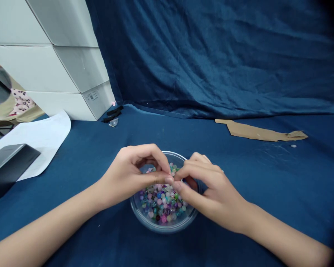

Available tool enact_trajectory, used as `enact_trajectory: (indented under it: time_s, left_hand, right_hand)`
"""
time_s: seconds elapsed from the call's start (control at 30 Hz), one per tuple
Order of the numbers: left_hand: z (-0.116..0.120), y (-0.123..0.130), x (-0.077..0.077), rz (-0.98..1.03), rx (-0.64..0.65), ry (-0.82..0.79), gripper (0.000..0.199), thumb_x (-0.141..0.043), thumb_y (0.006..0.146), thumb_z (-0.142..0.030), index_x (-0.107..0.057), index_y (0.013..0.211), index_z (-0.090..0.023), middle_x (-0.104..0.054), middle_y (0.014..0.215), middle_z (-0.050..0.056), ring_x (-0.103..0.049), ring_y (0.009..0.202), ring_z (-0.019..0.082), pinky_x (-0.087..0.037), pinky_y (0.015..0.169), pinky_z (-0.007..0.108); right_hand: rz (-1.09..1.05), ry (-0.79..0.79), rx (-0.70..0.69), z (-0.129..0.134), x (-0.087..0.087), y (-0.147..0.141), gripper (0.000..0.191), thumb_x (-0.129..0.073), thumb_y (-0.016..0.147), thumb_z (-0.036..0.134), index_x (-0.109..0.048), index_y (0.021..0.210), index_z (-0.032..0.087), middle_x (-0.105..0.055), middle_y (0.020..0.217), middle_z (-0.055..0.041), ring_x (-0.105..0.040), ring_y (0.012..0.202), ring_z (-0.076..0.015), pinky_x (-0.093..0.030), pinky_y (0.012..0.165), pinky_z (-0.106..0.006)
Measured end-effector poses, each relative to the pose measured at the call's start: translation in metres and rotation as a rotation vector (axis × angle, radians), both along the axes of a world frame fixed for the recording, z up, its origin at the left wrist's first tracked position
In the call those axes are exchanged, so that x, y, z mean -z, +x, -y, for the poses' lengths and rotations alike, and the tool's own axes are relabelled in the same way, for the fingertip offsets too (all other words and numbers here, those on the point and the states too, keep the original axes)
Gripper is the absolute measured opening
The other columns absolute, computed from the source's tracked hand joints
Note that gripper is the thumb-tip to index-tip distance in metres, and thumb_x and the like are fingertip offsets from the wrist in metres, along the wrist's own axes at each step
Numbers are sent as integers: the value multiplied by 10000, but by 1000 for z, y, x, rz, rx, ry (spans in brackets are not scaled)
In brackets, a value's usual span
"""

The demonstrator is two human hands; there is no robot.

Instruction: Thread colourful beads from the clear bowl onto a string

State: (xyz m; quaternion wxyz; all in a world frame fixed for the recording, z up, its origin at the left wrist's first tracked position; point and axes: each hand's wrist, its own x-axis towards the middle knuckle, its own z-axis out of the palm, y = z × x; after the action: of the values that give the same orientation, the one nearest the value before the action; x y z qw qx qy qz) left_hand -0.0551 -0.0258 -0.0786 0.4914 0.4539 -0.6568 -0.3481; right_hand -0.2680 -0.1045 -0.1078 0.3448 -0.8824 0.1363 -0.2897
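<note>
A clear round bowl [164,228] stands on the blue cloth, with many small coloured beads [164,202] in it, pink, purple, green, blue and clear. Over the bowl, my left hand [140,168] has thumb and forefinger pinched together. My right hand [208,187] is pinched as well, its fingertips meeting those of the left above the beads. Whatever lies between the fingertips is too small and too covered to make out.
White boxes [44,66] are stacked at the back left. A black device [11,167] rests by a white paper sheet [50,137]. A torn cardboard strip [256,131] lies at the back right, below a blue curtain [211,55]. Black pieces and a small plastic bag [114,122] lie near the boxes.
</note>
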Motion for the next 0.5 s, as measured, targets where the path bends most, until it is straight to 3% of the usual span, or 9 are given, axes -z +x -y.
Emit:
enact_trajectory:
  time_s: [0.27,0.5]
  left_hand:
    - [0,0,2,5,-32,3,139,-824,831,-95,-696,817,-149,-738,804,35,-697,765,147,-573,699,238]
    - [0,0,2,40,-36,-8,128,-816,840,-94,-702,834,-152,-741,819,31,-701,777,149,-581,722,241]
  right_hand:
    - [260,67,383,17,3,1,170,-662,960,218,-678,791,222,-593,866,-13,-550,828,-200,-402,737,-363]
    - [262,117,395,19,6,4,136,-655,959,231,-786,931,258,-611,961,-40,-589,900,-222,-458,787,-378]
